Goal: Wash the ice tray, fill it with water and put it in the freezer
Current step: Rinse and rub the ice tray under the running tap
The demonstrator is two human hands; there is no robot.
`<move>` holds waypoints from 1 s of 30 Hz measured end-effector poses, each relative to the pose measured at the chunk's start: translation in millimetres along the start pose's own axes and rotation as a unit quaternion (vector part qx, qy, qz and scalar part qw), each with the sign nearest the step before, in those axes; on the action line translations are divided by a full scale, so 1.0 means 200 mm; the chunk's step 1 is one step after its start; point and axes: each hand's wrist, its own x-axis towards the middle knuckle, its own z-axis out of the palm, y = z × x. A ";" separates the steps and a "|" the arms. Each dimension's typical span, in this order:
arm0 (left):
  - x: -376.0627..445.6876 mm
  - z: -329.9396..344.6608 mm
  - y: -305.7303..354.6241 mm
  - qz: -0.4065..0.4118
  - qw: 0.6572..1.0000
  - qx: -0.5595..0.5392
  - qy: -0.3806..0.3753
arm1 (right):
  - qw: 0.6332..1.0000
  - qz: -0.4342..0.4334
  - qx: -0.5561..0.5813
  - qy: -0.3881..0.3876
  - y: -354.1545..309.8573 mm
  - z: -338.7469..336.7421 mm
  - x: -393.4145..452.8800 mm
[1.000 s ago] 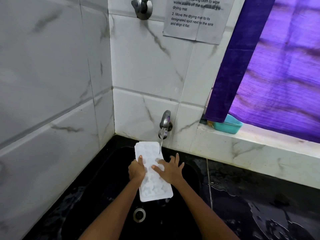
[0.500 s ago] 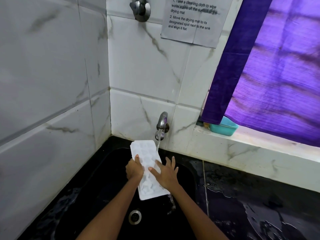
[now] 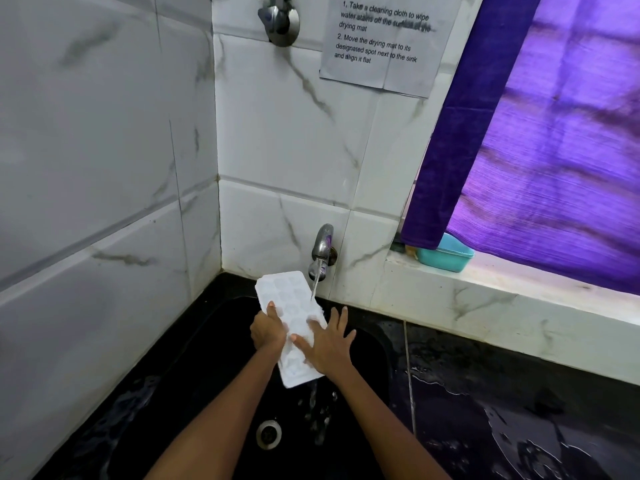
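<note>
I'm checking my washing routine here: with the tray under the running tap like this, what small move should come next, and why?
Probably slide the right hand down the ice tray, rubbing toward its near end. The left hand grips the tray's left edge, tilted over the sink, while the tap water lands near the far cells only, so the near cells look unscrubbed.

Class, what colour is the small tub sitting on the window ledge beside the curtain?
Teal, a blue-green. The tub shows best in the head view, partly tucked under the purple curtain.

One head-worn view looks forward and down, close above the sink [image 3: 374, 344] in the tiled wall corner.
</note>
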 end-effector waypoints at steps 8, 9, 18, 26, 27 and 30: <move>0.00 0.04 0.06 -0.016 0.999 -0.024 0.014 | 0.998 0.030 0.027 -0.041 0.00 -0.07 0.05; 0.01 0.04 0.08 -0.016 0.999 -0.025 0.015 | 0.997 0.034 0.051 -0.045 0.01 -0.08 0.06; 0.07 0.01 0.08 -0.005 1.000 -0.012 0.024 | 0.998 -0.012 0.050 -0.039 0.02 -0.06 0.09; 0.10 -0.01 0.08 -0.017 0.997 -0.035 0.060 | 0.998 -0.047 -0.019 0.040 0.02 0.01 0.04; 0.11 -0.02 0.08 -0.015 0.997 -0.038 0.062 | 0.998 -0.051 -0.007 0.032 0.02 0.02 0.05; 0.12 -0.03 0.08 0.000 0.998 -0.027 0.063 | 0.998 -0.056 0.037 0.019 0.05 0.01 0.08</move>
